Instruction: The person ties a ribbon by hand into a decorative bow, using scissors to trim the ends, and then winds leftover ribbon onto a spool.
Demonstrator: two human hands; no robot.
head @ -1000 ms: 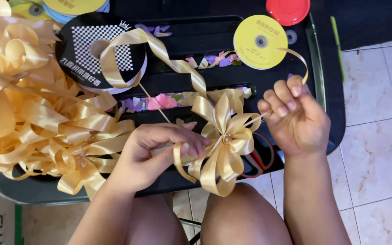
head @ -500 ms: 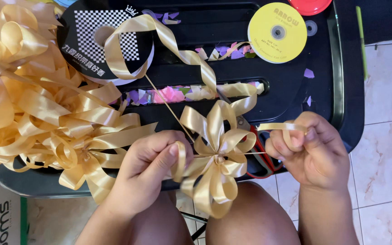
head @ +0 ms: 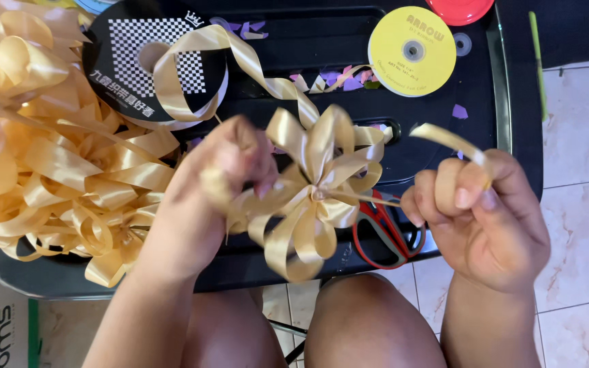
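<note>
While the gold ribbon bow (head: 315, 194) hangs mid-frame above the black tray (head: 444, 146), its knot faces the camera and a thin tie strand (head: 369, 199) runs out horizontally to the right. Left hand (head: 206, 197) sits closed on the bow's left loops, touching them, the nearer of the two. Right hand (head: 478, 218) stands off to the right, fingers curled shut around the strand, tail end (head: 455, 142) arching above. Red-handled scissors (head: 383, 235) lie beneath; finished bows (head: 42, 170) heaped left.
</note>
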